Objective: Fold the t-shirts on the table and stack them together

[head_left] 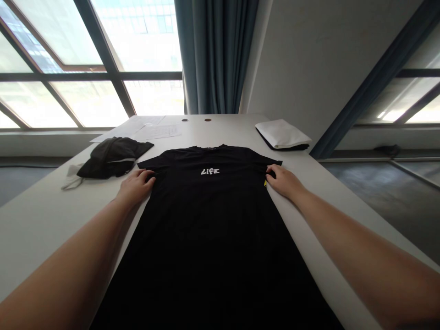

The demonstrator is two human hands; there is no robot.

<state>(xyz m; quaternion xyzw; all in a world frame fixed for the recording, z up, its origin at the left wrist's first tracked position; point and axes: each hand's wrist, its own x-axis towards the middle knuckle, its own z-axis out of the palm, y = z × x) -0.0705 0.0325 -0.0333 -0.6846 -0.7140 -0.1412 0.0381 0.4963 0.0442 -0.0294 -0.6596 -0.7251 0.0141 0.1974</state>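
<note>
A black T-shirt (213,229) lies spread flat on the white table, its collar at the far side and its lower part running out of view at the bottom. White lettering (210,172) shows on its chest. Just below the left-hand sleeve, my left hand (136,184) pinches the shirt's side edge. My right hand (283,179) grips the opposite edge below the other sleeve, fingers curled on the cloth. Beside my right fingers a small yellow tag (265,183) sticks out from the seam.
A crumpled dark cloth bundle (110,156) with a pale strap sits at the left. Printed papers (160,132) lie behind it. Folded white cloth (283,133) rests on black cloth at the back right. The white table (41,220) reaches toward a curtain (215,55) and windows.
</note>
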